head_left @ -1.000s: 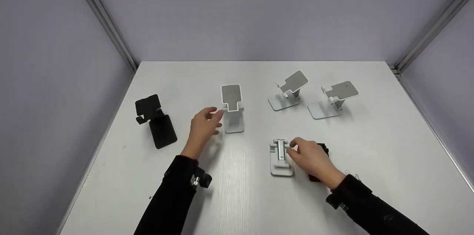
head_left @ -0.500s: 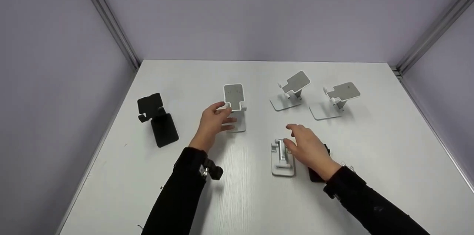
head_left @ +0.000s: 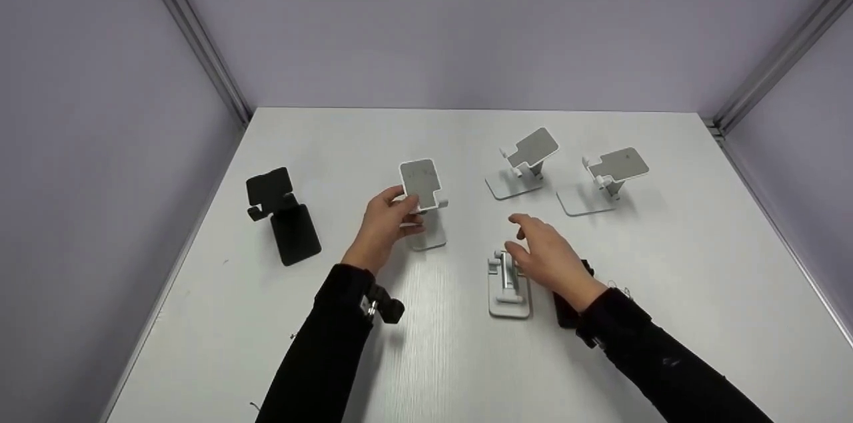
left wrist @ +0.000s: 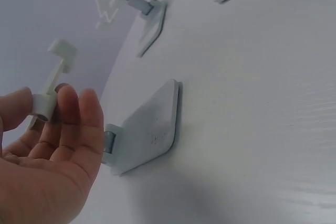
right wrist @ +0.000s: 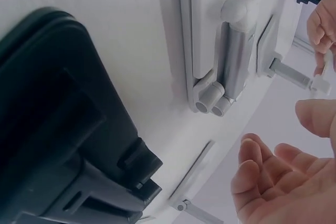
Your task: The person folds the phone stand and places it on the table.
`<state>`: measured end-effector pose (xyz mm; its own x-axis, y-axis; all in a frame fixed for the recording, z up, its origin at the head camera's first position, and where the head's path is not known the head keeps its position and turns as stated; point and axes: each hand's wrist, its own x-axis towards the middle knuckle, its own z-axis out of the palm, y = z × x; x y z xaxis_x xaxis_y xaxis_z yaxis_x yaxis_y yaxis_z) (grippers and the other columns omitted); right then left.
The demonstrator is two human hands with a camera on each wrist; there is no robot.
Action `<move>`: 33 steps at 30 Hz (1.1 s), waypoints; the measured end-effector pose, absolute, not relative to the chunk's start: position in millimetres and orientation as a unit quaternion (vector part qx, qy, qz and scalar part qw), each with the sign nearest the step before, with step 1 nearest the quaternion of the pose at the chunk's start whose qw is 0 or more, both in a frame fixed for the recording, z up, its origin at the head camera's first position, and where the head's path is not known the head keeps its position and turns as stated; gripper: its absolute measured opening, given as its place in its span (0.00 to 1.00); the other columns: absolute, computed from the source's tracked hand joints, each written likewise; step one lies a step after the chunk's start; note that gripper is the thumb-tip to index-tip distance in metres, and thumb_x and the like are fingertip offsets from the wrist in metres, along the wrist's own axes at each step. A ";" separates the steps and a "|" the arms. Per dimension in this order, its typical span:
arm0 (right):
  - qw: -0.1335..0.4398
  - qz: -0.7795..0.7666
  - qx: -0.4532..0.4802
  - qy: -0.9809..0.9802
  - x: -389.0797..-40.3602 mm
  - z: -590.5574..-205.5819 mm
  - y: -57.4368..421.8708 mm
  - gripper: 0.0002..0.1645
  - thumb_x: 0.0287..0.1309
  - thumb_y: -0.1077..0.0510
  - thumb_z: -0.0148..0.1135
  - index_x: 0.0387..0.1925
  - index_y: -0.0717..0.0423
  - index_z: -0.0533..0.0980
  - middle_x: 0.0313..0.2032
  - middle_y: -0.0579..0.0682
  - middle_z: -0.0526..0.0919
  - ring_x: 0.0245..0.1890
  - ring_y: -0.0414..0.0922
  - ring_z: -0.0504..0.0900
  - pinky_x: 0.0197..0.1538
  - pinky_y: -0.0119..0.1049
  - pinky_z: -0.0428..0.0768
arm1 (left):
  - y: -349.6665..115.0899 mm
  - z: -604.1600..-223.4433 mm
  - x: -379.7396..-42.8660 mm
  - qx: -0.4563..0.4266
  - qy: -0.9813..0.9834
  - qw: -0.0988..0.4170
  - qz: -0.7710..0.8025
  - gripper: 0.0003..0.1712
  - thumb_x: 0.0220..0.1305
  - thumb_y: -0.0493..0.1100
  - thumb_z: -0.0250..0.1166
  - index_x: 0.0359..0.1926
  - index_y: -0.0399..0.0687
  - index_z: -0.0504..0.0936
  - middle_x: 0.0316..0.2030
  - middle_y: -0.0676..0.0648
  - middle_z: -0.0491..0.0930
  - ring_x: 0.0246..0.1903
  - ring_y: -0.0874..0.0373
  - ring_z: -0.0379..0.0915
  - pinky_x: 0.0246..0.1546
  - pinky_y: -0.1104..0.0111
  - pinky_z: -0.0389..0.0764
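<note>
My left hand [head_left: 384,226] pinches the left edge of a white phone stand's grey-faced plate [head_left: 421,182], thumb in front and fingers behind. In the left wrist view, the hand [left wrist: 52,156] holds the stand by a lower corner lug, and its base [left wrist: 152,129] sits tilted in the picture on the table. My right hand [head_left: 550,256] hovers with fingers loosely bent above a folded white phone stand [head_left: 508,306], holding nothing. Under that wrist lies a folded black phone stand [head_left: 565,314], mostly hidden from the head camera but large in the right wrist view [right wrist: 63,108].
An unfolded black phone stand [head_left: 295,236] is at the left of the white table [head_left: 200,316]. Two unfolded white phone stands, one [head_left: 533,146] beside the other [head_left: 620,163], stand at the back right. Pale walls [head_left: 426,30] close in the back and sides.
My left hand has moved right onto the white stand and grips its plate; the stand has turned slightly and come nearer. My right hand has lifted forward and left from beside the folded white stand.
</note>
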<state>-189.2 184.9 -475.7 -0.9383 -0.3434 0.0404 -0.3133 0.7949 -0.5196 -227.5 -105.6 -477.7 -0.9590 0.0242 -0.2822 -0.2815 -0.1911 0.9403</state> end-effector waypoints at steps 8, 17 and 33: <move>0.028 -0.283 -0.176 0.942 -193.1 -472.2 185.0 0.30 0.71 0.58 0.59 0.69 0.68 0.66 0.48 0.64 0.81 0.47 0.61 0.80 0.52 0.56 0.77 | -102.1 -475.7 -221.6 -0.084 0.636 0.090 0.762 0.16 0.77 0.40 0.59 0.59 0.38 0.76 0.44 0.41 0.84 0.33 0.55 0.81 0.43 0.60 0.86; 0.023 -0.291 -0.169 0.941 -194.0 -468.3 184.3 0.30 0.71 0.57 0.59 0.68 0.66 0.67 0.48 0.63 0.81 0.46 0.61 0.80 0.50 0.56 0.77 | -92.5 -464.4 -211.7 -0.043 0.632 0.116 0.765 0.15 0.76 0.38 0.59 0.57 0.35 0.74 0.45 0.40 0.85 0.34 0.55 0.81 0.43 0.62 0.86; 0.013 -0.421 -0.172 0.890 -193.9 -455.1 173.8 0.21 0.77 0.51 0.55 0.61 0.59 0.75 0.38 0.50 0.85 0.34 0.44 0.82 0.40 0.38 0.78 | -61.4 -452.5 -192.8 0.039 0.648 0.146 0.746 0.13 0.74 0.38 0.60 0.54 0.35 0.75 0.43 0.42 0.86 0.30 0.56 0.81 0.39 0.63 0.85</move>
